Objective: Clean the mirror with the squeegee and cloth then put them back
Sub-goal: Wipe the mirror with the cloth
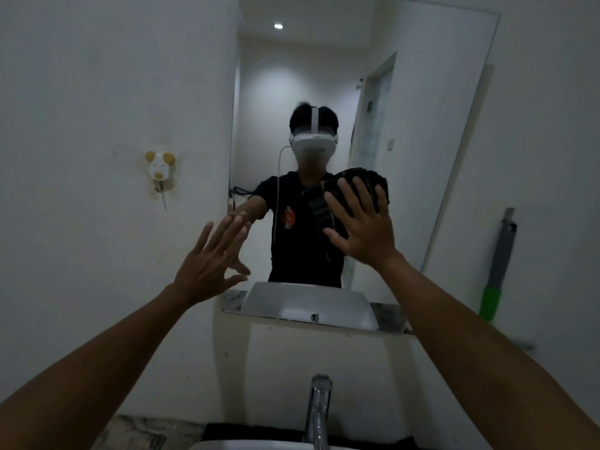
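A tall frameless mirror (406,92) hangs on the white wall above the basin. My right hand (360,222) lies flat, fingers spread, pressing a dark ribbed cloth (349,186) against the glass at chest height. My left hand (211,258) is open with fingers spread at the mirror's lower left edge, touching or almost touching the glass, with nothing in it. The squeegee (498,264), grey with a green handle, leans upright against the wall to the right of the mirror, away from both hands.
A chrome tap (319,407) rises at the bottom centre over the white basin rim (259,444). A small animal-shaped wall hook (159,168) sticks to the wall left of the mirror. A person with a headset shows in the reflection.
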